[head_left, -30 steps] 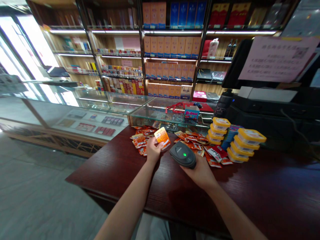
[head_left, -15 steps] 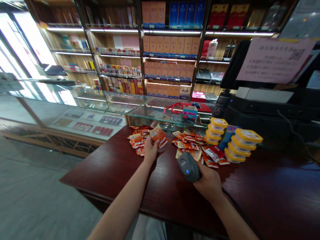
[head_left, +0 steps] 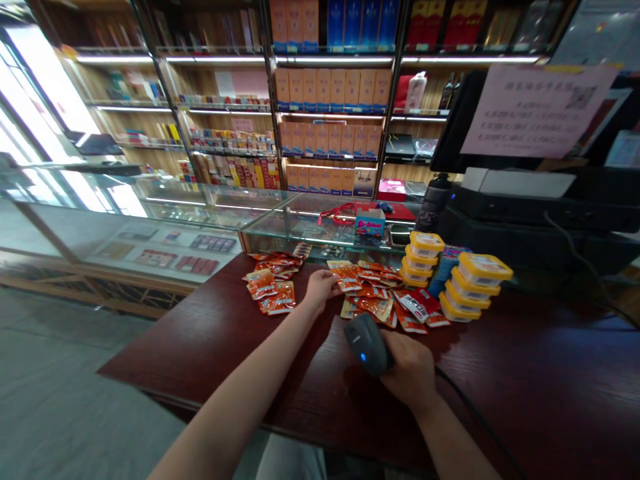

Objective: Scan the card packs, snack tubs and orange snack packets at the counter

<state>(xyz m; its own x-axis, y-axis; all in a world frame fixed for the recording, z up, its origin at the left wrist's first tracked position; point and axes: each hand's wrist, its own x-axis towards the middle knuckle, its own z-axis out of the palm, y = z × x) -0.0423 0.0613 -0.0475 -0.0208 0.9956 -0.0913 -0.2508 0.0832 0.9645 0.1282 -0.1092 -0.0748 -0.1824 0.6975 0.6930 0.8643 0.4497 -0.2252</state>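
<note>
My left hand (head_left: 321, 288) is closed on the edge of an orange snack packet (head_left: 346, 277), at the left side of a loose pile of similar packets (head_left: 373, 307). My right hand (head_left: 411, 370) grips a dark grey barcode scanner (head_left: 367, 343) with a lit blue light, held above the counter in front of that pile. A second, smaller group of orange packets (head_left: 280, 297) lies to the left of my left hand. A red and white packet (head_left: 419, 305) rests on the right part of the larger pile.
Yellow-lidded tubs (head_left: 484, 269) stand in stacks right of the packets, with blue items between them. The wooden counter (head_left: 210, 333) meets a glass display case (head_left: 270, 223) behind. A monitor with a pink paper sign (head_left: 537, 117) stands at right. The scanner's cable (head_left: 470, 400) trails right.
My left hand has moved right with a packet, from beside the left group to the larger pile. My right hand and the scanner have shifted slightly left and down in view.
</note>
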